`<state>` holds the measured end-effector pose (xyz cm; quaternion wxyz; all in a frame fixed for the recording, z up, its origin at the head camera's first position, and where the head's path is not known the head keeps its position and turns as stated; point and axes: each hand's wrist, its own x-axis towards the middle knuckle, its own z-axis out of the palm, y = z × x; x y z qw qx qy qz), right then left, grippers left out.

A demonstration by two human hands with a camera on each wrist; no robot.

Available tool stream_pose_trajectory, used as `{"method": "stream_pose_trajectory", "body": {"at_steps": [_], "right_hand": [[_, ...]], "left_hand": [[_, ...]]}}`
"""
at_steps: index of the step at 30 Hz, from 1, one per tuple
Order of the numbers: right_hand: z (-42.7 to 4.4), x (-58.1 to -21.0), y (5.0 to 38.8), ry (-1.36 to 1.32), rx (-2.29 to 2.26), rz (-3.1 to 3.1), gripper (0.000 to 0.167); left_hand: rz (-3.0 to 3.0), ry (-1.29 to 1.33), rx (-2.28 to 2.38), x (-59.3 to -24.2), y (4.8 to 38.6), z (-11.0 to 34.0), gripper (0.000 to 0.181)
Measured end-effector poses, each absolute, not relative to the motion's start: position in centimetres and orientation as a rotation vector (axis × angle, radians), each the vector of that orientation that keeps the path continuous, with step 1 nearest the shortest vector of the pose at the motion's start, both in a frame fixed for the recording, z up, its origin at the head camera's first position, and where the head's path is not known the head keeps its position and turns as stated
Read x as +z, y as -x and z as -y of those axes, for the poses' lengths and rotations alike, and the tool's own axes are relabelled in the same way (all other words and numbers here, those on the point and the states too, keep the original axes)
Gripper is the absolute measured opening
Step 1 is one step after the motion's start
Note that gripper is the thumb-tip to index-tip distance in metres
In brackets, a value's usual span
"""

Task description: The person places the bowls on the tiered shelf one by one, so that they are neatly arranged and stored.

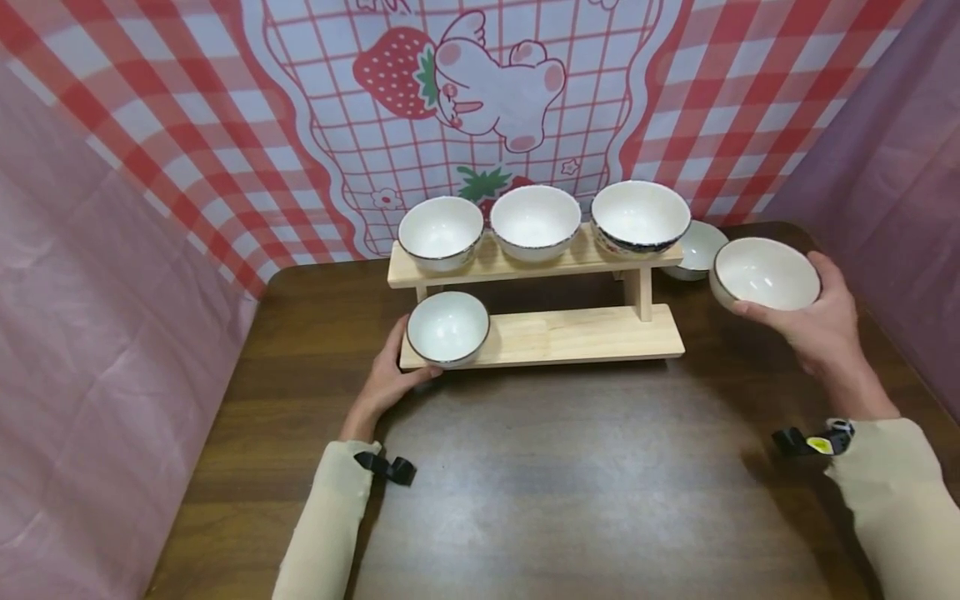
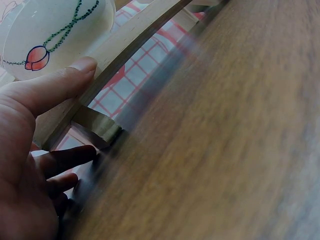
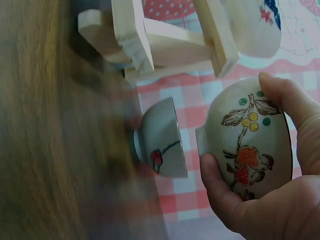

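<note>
My right hand holds a white bowl in the air right of the wooden stand, thumb at its rim and a finger under its base. In the right wrist view, orange birds and a leafy branch decorate the bowl. My left hand is around a small white bowl at the left end of the stand's lower board. In the left wrist view, the thumb lies along this tulip-patterned bowl and the board's edge; other fingers hang below the board. The index finger's contact is hidden there.
Three bowls stand along the upper board: a left one, a middle one and a dark-patterned right one. Another bowl stands on the table behind the raised bowl. A checked cloth hangs behind.
</note>
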<state>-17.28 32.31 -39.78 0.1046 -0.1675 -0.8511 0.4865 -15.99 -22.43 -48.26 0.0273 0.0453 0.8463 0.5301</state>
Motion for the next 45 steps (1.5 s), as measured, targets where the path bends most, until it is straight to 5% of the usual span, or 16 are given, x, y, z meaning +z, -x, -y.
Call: {"method": "stream_pose_trajectory", "body": {"at_steps": [20,45], "right_hand": [[-28.8,-39.0,14.2,0.215,1.37,2.649,0.111],[-22.4,-38.7,14.2,-0.143,1.372,2.69,0.115]], "left_hand": [[-2.585,-0.143,1.661,-48.4,16.0,22.5,0.102],[-2.585,-0.187,1.679,-48.2,16.0,22.4,0.103]]}}
